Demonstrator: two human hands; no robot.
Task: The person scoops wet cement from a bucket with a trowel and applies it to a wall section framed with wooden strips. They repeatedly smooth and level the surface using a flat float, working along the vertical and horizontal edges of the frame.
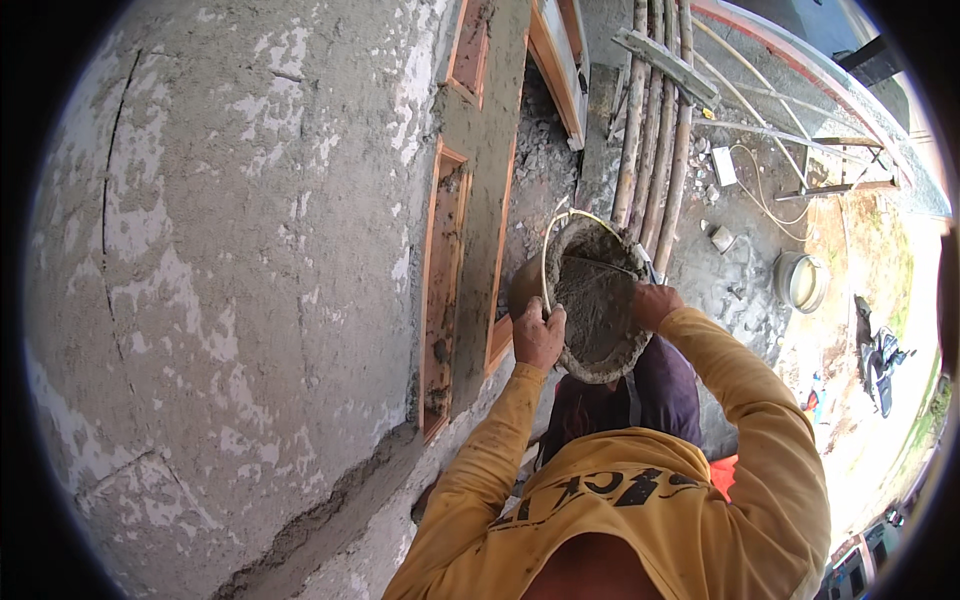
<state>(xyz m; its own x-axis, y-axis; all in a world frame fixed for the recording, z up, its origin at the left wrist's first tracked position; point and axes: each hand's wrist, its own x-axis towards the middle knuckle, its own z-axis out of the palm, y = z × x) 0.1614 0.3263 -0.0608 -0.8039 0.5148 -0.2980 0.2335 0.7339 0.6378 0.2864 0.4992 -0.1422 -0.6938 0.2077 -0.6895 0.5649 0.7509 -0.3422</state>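
I hold a mortar-caked bucket (595, 335) tilted toward me in front of my body, with wet grey mortar inside and a pale wire handle arching up at its left. My left hand (540, 333) is closed on the bucket's near-left rim beside the handle. My right hand (655, 305) is closed at the right rim on what looks like a trowel, whose thin metal blade (600, 264) lies across the inside of the bucket; its grip is mostly hidden by my fingers. Left of the bucket is a wooden frame (448, 240) smeared with mortar, set in the rough plastered wall (220, 240).
Wooden poles (655, 120) with a crosspiece lie beyond the bucket. An open wooden window (558, 50) is above. A round tub (800, 282), a small block (721, 238), cord, rubble and dark items (880, 360) are on the ground at right. A groove runs along the wall's bottom.
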